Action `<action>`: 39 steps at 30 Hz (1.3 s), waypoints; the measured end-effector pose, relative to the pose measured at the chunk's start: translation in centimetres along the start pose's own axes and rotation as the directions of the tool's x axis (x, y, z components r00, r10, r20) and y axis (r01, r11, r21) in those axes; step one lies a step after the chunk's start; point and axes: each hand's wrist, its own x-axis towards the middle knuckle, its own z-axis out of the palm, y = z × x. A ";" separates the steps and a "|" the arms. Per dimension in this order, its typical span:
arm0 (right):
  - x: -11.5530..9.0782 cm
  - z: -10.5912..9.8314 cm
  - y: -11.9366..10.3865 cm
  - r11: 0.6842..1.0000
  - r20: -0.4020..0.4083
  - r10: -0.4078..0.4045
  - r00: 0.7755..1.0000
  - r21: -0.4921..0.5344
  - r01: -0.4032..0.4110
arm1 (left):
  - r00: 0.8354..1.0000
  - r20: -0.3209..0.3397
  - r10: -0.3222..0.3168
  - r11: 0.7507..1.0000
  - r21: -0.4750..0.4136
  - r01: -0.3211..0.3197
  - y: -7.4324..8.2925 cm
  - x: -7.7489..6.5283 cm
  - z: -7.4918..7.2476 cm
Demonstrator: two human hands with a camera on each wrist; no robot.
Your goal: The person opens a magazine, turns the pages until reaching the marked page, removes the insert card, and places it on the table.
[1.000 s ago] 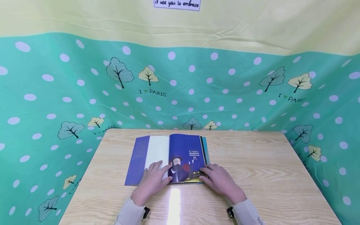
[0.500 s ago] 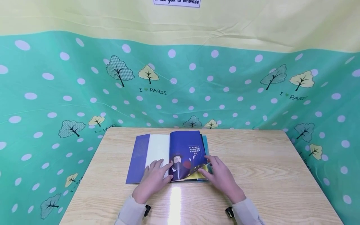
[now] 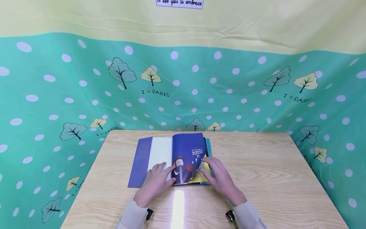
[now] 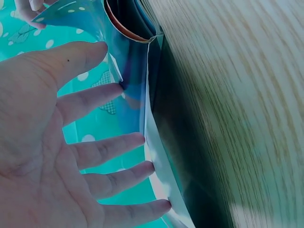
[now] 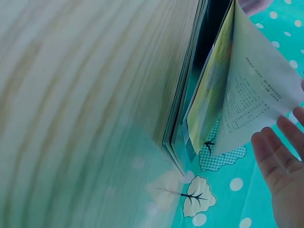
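Hands (image 3: 154,183) (image 3: 222,179) touch an open book (image 3: 161,151), one page (image 3: 186,149) curled up.

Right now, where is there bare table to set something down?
Widest: the table right of the book and right hand, to the right edge. Narrower: between the book's left flap and the table's left edge. Also bare: between the sleeves. Crowded: the book itself, with the left hand on it; behind it, only a sliver.

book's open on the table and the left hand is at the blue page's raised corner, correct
Wrong hand: the head view shows the right hand at the raised corner of the blue page; the book is open on the table.
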 end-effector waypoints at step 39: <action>1.3 1.8 -1.9 0.978 0.096 -0.186 0.978 -0.082 0.194 | 0.983 -0.157 -0.090 0.616 -0.784 -0.069 2.4 2.9 -0.7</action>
